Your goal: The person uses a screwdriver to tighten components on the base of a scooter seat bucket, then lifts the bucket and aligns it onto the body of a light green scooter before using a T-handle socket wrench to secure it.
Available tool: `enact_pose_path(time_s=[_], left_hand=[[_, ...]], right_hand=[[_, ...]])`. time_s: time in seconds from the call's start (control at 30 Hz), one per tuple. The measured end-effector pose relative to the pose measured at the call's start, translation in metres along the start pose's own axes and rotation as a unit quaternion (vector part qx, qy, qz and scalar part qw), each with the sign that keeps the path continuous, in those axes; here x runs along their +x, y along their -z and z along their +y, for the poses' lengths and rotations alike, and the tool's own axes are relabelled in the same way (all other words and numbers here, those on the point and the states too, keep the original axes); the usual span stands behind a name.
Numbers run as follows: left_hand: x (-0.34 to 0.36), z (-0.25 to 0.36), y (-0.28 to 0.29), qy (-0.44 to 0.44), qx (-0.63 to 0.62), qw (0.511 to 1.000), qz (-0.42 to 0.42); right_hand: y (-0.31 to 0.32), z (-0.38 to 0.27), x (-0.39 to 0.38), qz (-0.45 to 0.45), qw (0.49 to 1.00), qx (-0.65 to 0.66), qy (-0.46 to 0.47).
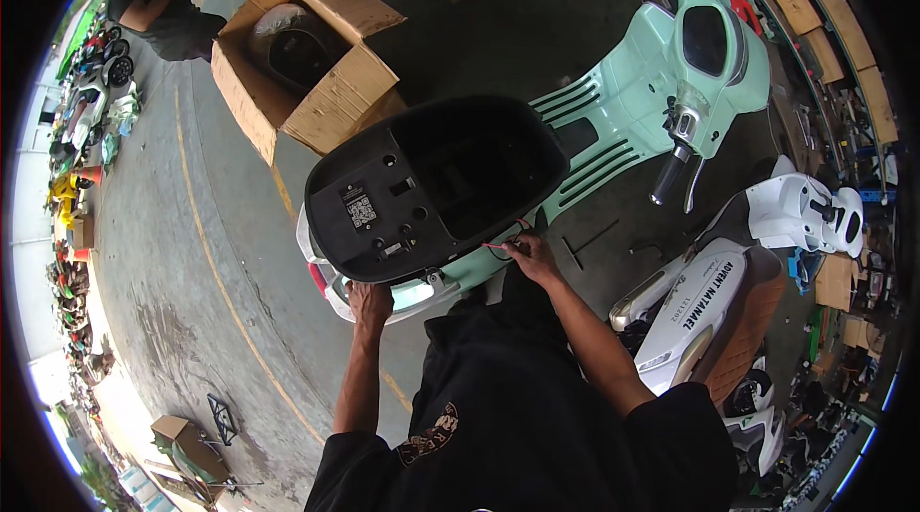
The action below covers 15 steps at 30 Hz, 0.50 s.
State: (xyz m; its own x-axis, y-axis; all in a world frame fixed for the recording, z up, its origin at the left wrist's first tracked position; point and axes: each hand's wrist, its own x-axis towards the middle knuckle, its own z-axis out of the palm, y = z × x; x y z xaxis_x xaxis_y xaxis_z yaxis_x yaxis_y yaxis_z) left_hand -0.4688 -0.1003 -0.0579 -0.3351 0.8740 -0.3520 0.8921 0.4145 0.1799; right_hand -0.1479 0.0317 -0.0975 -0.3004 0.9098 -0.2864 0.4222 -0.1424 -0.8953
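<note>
A mint-green scooter (pixel 637 95) stands in front of me, its handlebar at the far right. Its black under-seat storage bucket (pixel 436 236) is uncovered, with a deep hollow toward the front and a flat panel at the rear. My left hand (pixel 370 301) is closed on the pale rear grab rail (pixel 412 309), just below the bucket's rim; its fingertips are partly hidden. Beside the bucket's near edge, my right hand (pixel 533 257) pinches a thin red wire (pixel 494 245). Another bit of red wire (pixel 523 223) shows at the rim.
An open cardboard box (pixel 335 109) with a dark rounded part inside stands beyond the bucket. A white scooter with a brown seat (pixel 743 320) is close on my right. A T-shaped tool (pixel 580 251) lies on the floor. Another person (pixel 158 9) stands far left.
</note>
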Motion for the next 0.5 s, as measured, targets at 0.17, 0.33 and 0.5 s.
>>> enact_pose_path(time_s=[0.17,0.33,0.5], left_hand=[[-0.029,0.085,0.017,-0.207,-0.123,0.971,0.001],[0.003,0.165,-0.046,-0.216,-0.336,0.916,-0.042],[0.042,0.162,-0.086,-0.264,-0.22,0.938,-0.053]], right_hand=[[0.005,0.0,0.003,-0.012,0.998,-0.039,-0.041],[0.007,0.0,-0.003,0.048,0.996,0.055,0.058],[0.023,-0.003,-0.014,0.026,0.999,0.035,-0.011]])
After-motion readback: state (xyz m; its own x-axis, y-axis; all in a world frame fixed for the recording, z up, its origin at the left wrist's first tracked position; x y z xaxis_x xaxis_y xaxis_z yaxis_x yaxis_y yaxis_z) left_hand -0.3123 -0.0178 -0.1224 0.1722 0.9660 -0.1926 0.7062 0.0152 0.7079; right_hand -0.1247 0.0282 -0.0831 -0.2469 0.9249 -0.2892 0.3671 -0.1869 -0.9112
